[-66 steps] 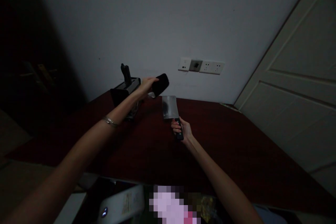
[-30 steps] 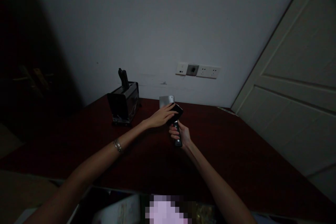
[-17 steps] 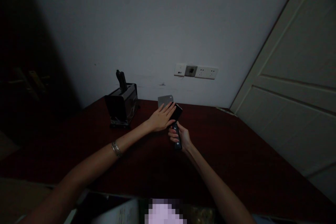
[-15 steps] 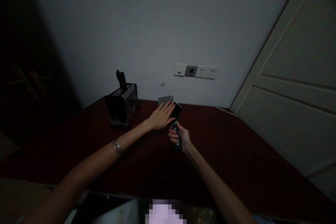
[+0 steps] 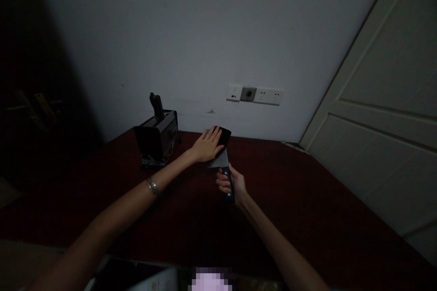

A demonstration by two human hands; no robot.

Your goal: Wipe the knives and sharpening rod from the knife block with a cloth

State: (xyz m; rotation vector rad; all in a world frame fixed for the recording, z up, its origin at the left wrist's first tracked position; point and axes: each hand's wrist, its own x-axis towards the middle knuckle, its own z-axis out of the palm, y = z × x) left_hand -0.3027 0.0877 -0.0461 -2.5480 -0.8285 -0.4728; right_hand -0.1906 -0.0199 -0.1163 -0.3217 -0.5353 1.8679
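Observation:
My right hand (image 5: 235,184) is wrapped round the dark riveted handle of a cleaver (image 5: 221,160), whose grey blade points away from me over the table. My left hand (image 5: 206,145) lies across the blade, fingers stretched out, holding a flat black thing (image 5: 224,136) with rounded corners against its upper part. What kind of thing this is cannot be made out in the dim light. The far end of the blade is hidden beneath it. To the left stands a dark knife block (image 5: 159,134) with black handles (image 5: 157,107) sticking up from its top.
The dark red table (image 5: 290,200) reaches back to a grey wall (image 5: 191,45) with sockets and a switch (image 5: 254,94). A panelled white door (image 5: 382,113) borders the right side. Blurred items (image 5: 160,281) lie below the near edge.
My left hand and the black thing have slid along the blade away from the handle, baring the grey part near the handle. The right hand with the cleaver has come slightly nearer to me.

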